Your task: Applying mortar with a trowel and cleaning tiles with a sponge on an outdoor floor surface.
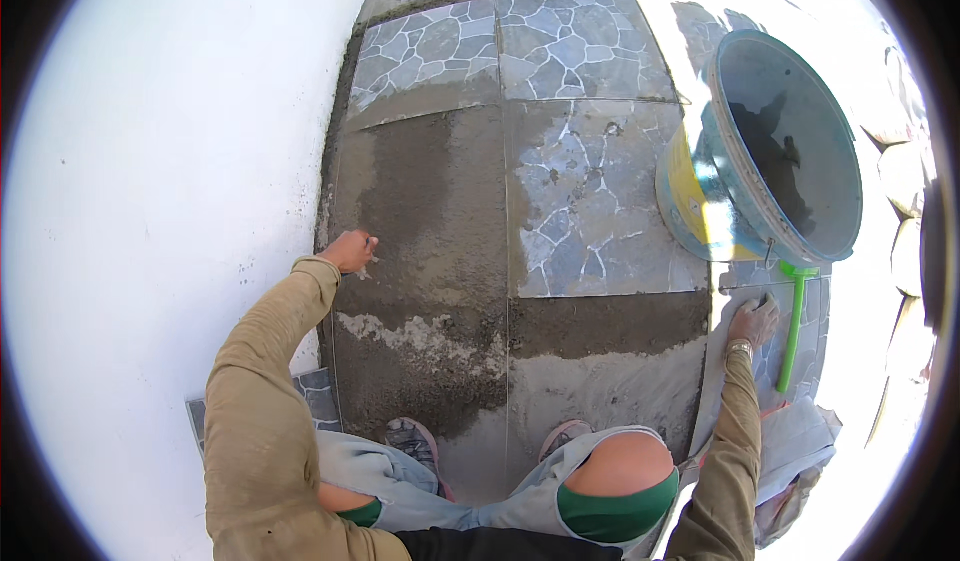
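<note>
My left hand (350,251) is low beside the white wall, at the left edge of a wet, mortar-smeared patch (430,191). Its fingers are curled together, with a small pale bit at their tips that I cannot make out. Far to the right, my right hand (755,322), dusty with mortar, rests fingers spread on a grey tile (722,326). Just beyond it lies a bright green tool (791,336) with a long handle, its upper end against the bucket. The blue bucket (712,151) leans tilted, dark wet mix inside.
Stone-patterned tiles (585,41) cover the floor ahead. A white wall (170,161) rises along the left. Wet mortar (600,321) lies before my shoes (415,441). A tile piece (318,398) sits by the wall, and a grey cloth or sack (795,446) at lower right.
</note>
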Tool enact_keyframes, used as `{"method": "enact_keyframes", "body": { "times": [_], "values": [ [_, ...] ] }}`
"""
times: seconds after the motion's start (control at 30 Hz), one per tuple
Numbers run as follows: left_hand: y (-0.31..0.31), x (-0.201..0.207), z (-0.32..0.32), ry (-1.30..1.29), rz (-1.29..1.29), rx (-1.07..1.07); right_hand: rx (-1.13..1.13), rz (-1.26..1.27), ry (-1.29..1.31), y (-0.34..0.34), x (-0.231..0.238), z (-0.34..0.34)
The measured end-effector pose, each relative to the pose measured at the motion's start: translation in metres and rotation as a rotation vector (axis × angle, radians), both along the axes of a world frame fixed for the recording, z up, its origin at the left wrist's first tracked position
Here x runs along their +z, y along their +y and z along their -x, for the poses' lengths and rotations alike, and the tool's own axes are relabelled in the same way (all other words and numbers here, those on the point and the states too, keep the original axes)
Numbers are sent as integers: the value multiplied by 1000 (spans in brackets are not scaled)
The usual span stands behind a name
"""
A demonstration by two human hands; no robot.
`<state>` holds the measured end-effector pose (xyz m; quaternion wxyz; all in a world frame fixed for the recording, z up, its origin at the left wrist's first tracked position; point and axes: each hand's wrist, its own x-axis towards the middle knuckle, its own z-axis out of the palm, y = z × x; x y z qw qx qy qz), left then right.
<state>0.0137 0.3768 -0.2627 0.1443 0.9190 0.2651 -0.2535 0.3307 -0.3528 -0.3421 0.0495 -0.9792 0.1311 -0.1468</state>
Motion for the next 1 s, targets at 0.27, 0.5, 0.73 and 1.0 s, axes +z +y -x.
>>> {"method": "enact_keyframes", "body": {
  "times": [0.27, 0.5, 0.73, 1.0],
  "values": [
    [-90, 128, -146, -28, 123, 136, -1, -102, 7, -11, 8, 6],
    [-286, 321, -315, -674, 620, -353, 14, -124, 1, -9, 13, 7],
    [-485, 236, -500, 194, 152, -861, -1, -220, 35, -10, 21, 9],
    [-486, -5, -566, -180, -139, -990, 89, -267, -28, -3, 37, -3]
  ]
}}
